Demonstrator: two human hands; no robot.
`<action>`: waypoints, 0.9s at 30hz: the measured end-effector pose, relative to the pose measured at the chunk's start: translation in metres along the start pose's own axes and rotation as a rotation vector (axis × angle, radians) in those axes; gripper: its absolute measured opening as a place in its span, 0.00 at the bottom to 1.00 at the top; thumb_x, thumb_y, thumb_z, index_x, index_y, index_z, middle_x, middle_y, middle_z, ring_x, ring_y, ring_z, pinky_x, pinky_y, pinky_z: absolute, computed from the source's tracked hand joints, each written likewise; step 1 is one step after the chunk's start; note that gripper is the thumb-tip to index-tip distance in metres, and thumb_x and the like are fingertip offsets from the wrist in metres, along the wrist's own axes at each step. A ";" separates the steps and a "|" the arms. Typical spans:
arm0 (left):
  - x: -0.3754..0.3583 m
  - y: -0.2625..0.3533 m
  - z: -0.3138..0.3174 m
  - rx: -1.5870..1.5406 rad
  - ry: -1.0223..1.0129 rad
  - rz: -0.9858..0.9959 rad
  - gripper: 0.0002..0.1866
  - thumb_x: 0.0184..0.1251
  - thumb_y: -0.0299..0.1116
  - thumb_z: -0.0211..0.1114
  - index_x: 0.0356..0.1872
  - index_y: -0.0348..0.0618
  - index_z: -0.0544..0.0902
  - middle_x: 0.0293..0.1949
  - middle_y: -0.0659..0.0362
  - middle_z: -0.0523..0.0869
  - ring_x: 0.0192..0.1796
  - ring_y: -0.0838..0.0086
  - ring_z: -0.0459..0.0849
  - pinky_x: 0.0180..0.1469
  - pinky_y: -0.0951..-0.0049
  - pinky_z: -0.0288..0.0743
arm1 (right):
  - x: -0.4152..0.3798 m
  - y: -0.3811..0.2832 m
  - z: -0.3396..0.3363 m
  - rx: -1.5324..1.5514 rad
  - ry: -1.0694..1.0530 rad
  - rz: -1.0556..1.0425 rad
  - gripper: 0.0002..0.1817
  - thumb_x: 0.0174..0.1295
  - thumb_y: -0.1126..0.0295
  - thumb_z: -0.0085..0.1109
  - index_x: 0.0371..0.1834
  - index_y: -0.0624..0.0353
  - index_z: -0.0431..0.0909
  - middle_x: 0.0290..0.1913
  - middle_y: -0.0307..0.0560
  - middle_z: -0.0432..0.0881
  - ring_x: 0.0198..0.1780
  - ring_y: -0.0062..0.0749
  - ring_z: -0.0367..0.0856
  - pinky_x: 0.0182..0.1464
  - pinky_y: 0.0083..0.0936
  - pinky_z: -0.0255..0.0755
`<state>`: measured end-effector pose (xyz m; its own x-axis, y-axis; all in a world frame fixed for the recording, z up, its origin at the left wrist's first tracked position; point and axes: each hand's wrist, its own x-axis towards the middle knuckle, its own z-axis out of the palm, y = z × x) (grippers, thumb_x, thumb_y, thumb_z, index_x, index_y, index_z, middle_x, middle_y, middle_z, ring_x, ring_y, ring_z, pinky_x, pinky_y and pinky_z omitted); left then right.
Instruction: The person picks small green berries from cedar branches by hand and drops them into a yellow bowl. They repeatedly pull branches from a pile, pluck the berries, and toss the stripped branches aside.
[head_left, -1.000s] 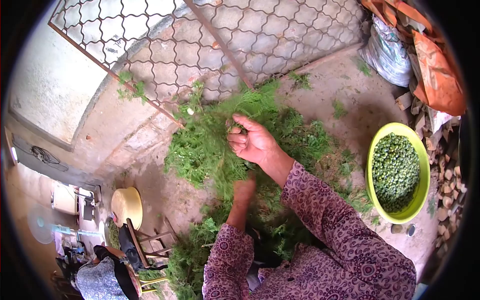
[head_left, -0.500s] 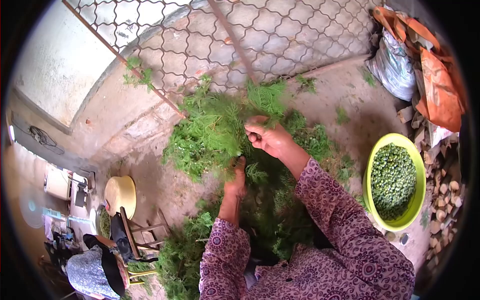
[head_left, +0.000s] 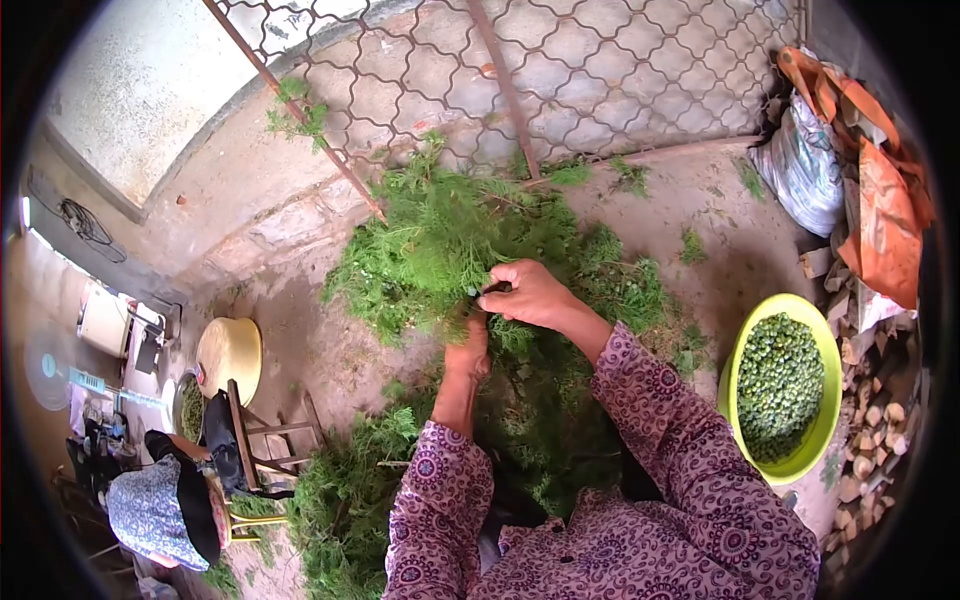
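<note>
My left hand (head_left: 466, 352) is closed around the base of a feathery green sprig (head_left: 455, 245), whose fine leaves fan out above it. Just up and to the right, my right hand (head_left: 537, 296) is pinched, thumb against fingers, close to the sprig's stem. What lies between those fingertips is too small to make out. A heap of cut greenery (head_left: 385, 290) lies on the floor beyond my hands. More of the same foliage (head_left: 345, 510) is piled by my left sleeve and in front of my body.
To the right stands a yellow basin (head_left: 830, 425) of small round green pieces, beside stacked firewood (head_left: 872, 465). A white sack (head_left: 800, 165) and orange sheeting (head_left: 887, 220) are behind. A metal lattice (head_left: 600, 75) edges the back. At left are a tub (head_left: 240, 360), a wooden stool (head_left: 240, 435) and another person (head_left: 160, 510).
My right hand has come down and left, from above the foliage to right beside my left hand. The left hand keeps its hold on the sprig. The view has shifted slightly.
</note>
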<state>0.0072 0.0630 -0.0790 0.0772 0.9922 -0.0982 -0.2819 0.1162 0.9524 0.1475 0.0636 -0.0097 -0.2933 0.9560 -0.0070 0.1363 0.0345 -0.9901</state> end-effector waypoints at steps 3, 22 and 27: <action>-0.004 0.002 0.005 0.043 0.013 -0.020 0.19 0.58 0.39 0.60 0.47 0.39 0.73 0.42 0.59 0.77 0.44 0.75 0.72 0.45 0.74 0.66 | 0.008 0.006 0.005 -0.283 0.210 -0.043 0.15 0.47 0.64 0.65 0.25 0.66 0.74 0.19 0.40 0.73 0.20 0.18 0.68 0.22 0.21 0.64; -0.008 0.019 -0.006 0.732 -0.220 -0.153 0.21 0.63 0.41 0.53 0.52 0.38 0.70 0.48 0.56 0.75 0.48 0.73 0.71 0.51 0.74 0.63 | 0.002 -0.021 -0.017 -0.309 0.071 0.129 0.22 0.47 0.59 0.59 0.42 0.63 0.75 0.37 0.55 0.79 0.37 0.38 0.75 0.42 0.29 0.67; -0.024 0.027 0.009 0.308 -0.148 -0.034 0.22 0.64 0.45 0.50 0.52 0.40 0.72 0.45 0.54 0.77 0.44 0.72 0.72 0.49 0.73 0.64 | 0.006 0.007 -0.020 -0.453 0.096 -0.154 0.19 0.48 0.58 0.59 0.37 0.61 0.76 0.32 0.51 0.78 0.34 0.41 0.75 0.37 0.31 0.68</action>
<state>0.0060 0.0418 -0.0488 0.2259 0.9679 -0.1102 0.0239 0.1076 0.9939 0.1660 0.0758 -0.0141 -0.2565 0.9516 0.1693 0.5023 0.2809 -0.8178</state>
